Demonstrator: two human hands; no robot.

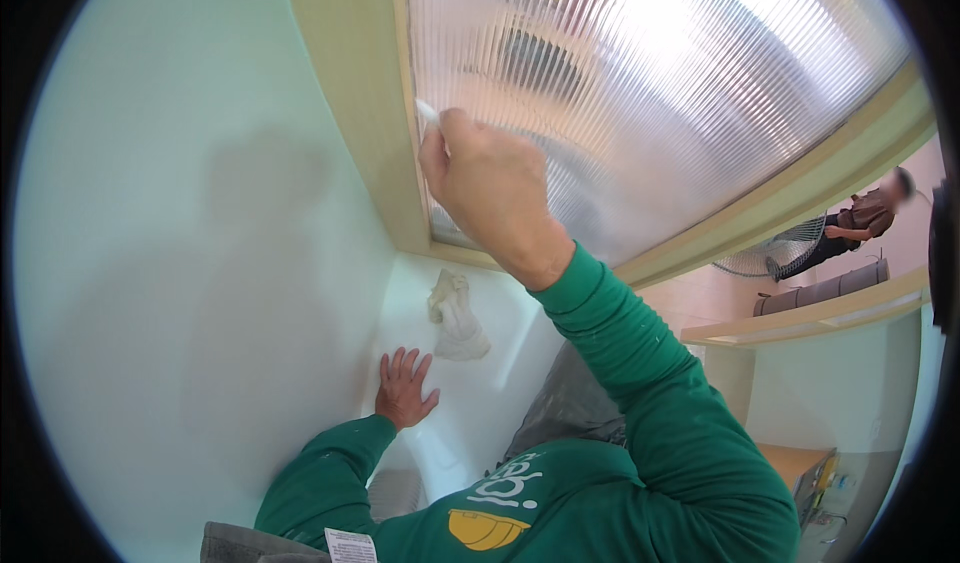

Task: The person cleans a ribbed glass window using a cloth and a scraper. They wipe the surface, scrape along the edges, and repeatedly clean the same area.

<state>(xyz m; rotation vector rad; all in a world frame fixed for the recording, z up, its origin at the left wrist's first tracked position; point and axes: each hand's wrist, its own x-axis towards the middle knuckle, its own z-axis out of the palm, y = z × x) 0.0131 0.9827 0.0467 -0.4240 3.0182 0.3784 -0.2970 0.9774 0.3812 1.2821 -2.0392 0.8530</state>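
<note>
My right hand (495, 188) is raised against a ribbed, see-through glass panel (640, 93). Its fingers pinch a small white stick-like piece (428, 111), whose tip meets the left edge of the glass beside the pale wooden frame (372, 93). Most of that piece is hidden in my grip. Lower down, my left hand (402, 393) rests with spread fingers on a glossy white surface (500, 313) in the corner by the wall, holding nothing. A crumpled off-white cloth (460, 321) lies just beyond the left fingertips.
A pale green wall (150, 263) rises close on my left. Beyond the frame at the far right, a person (865, 221) stands beside a wire-mesh object (780, 248). A long grey roll (825, 288) lies near a pale wooden ledge (830, 313). Orange-brown furniture (795, 460) is at lower right.
</note>
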